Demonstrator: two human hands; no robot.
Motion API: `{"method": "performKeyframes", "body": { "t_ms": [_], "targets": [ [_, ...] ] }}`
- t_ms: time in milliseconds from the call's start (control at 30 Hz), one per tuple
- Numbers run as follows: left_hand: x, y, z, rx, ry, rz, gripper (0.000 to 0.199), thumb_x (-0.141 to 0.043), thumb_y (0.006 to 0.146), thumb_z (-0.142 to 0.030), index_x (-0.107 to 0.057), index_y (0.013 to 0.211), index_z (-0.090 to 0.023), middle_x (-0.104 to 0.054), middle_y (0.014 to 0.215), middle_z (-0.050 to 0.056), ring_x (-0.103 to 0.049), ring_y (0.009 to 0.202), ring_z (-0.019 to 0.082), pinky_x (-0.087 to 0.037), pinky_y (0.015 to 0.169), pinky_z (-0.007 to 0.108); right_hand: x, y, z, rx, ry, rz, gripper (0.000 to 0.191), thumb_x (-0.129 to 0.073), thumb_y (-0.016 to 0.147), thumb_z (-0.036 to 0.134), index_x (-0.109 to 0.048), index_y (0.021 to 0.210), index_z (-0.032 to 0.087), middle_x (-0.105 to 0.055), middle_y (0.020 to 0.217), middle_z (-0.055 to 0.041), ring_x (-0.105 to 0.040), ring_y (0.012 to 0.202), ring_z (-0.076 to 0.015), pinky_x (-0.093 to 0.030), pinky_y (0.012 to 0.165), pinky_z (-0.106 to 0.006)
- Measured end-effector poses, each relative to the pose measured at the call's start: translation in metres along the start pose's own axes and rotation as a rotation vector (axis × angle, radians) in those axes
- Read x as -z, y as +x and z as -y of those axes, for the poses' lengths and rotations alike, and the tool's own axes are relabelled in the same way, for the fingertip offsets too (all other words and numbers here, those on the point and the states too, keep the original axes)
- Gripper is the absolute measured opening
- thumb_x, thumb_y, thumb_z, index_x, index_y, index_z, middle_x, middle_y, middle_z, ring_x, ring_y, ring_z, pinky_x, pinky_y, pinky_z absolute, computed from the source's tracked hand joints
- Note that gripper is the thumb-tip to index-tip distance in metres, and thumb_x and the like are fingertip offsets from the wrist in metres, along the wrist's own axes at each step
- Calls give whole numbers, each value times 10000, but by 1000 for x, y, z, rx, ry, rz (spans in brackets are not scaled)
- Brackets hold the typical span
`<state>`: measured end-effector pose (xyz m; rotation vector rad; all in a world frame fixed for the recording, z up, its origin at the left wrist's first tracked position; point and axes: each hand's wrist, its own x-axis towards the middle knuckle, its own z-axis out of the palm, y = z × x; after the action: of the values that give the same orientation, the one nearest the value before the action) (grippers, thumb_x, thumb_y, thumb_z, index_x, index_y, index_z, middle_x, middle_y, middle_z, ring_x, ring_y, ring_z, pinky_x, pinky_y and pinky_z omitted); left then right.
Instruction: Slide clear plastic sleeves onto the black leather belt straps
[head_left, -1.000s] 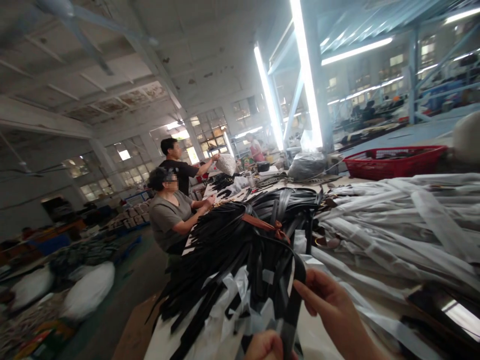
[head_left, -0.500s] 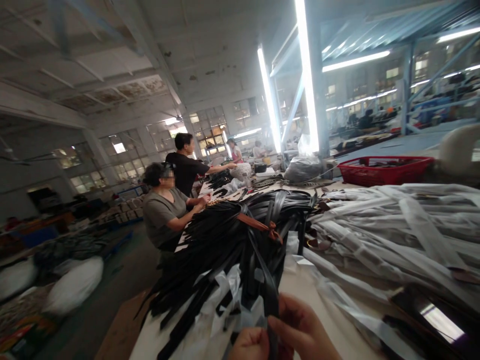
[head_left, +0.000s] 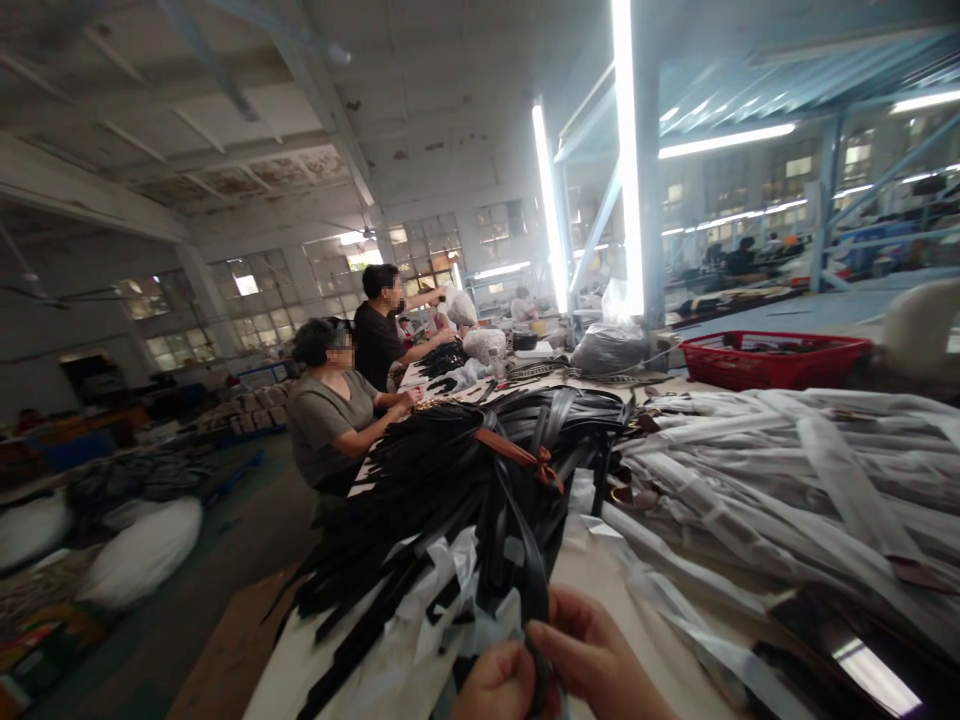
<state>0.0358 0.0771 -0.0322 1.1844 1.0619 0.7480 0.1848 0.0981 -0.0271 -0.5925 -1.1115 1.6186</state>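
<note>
Since the earlier frame, the left hand (head_left: 495, 685) and right hand (head_left: 592, 655) have moved lower in the view and closer together, carrying a black strap (head_left: 537, 650) between them.

Factory hall with a blue steel column (head_left: 829, 200) and long fluorescent tubes. All positions are given relative to the work table (head_left: 592, 570), which runs away from the wearer. White sacks (head_left: 142, 552) lie on the floor left of the table. A seated co-worker (head_left: 330, 425) and a standing co-worker (head_left: 379, 340) are at its left side, the seated one's hands resting at the table's edge. A red basket (head_left: 772, 360) stands beyond its far right side. A grey plastic bag (head_left: 609, 350) sits on its far end.

On the table's right lies a heap of white-wrapped strips (head_left: 780, 490). At its centre lies a bundle of black straps (head_left: 442, 500), crossed by a tan strap (head_left: 517, 452) knotted near the top. The black strap hangs from this bundle towards the table's near edge. The fingers (head_left: 577, 640) of the right hand and those of the left are clenched, pinching the black strap from either side.
</note>
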Motion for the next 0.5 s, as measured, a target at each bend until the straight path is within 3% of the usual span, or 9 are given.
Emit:
{"method": "performKeyframes", "body": {
  "t_ms": [100,200,267,367,500],
  "targets": [
    [1,-3,-6,-51,39,-41,716,-463,594,-857,-567,667,-152,-427,482,-34,-316,418,71,-181,468,249,-3,-1,0,-34,-60,65,493,-748,639,583,-495,623,159,-409,436,66,-301,376,-39,-168,392,-193],
    [-1,-8,-11,-47,129,-1,685,-465,650,-823,-591,665,-150,-449,517,-19,-355,459,87,-205,483,248,0,3,11,-162,132,28,447,-710,702,568,-571,767,148,-314,424,106,-209,383,-32,-144,396,-189],
    [-1,-7,-10,-45,197,3,692,-464,653,-822,-605,657,-145,-454,528,-16,-362,469,90,-216,489,247,4,8,15,-193,274,-35,424,-729,698,541,-522,730,173,-235,426,127,-148,389,-32,-121,392,-186],
    [1,-2,-4,-83,238,-34,682,-457,678,-811,-608,676,-147,-409,492,-40,-331,451,91,-217,480,251,5,12,9,-136,269,-73,501,-782,648,504,-383,630,201,-187,431,136,-104,381,-25,-88,377,-188],
    [12,-1,-11,-160,247,-109,636,-440,736,-774,-612,776,-163,-403,525,-51,-327,490,106,-250,495,254,-4,7,-4,33,-17,20,491,-711,690,588,-445,649,178,-310,497,92,-223,415,-34,-173,398,-175]
  ]
}}
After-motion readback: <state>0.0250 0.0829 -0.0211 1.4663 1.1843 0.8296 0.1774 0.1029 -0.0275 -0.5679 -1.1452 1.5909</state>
